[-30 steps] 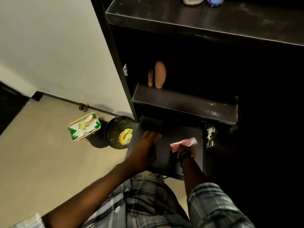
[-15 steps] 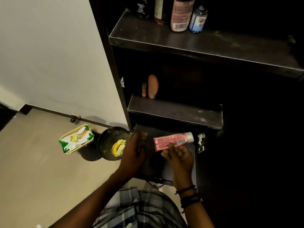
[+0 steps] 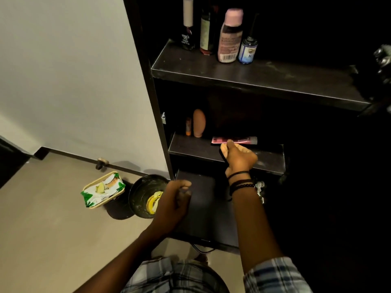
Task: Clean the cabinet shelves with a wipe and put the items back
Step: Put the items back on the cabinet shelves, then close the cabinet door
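One relation governs the coming move: the pink tube (image 3: 243,140) is held crosswise, its long axis running from 9 to 3 o'clock with the cap end toward 3, parallel to the front edge of the middle shelf (image 3: 190,148). It is pinched along its near edge by the fingertips of the right hand (image 3: 239,157), which lies at 6 o'clock of it. Whether the tube already rests on the board cannot be told. The left hand (image 3: 174,199) is kept well apart, lower and toward 8 o'clock of the tube, curled into a fist with nothing seen in it. The right hand is thus by far the nearer, and the setting-down is judged to be its work alone. A brown bottle (image 3: 199,123) and a small orange stick (image 3: 188,128) stand at 10 o'clock of the tube, near but apart from it, so a release straight down is judged to need no turning.
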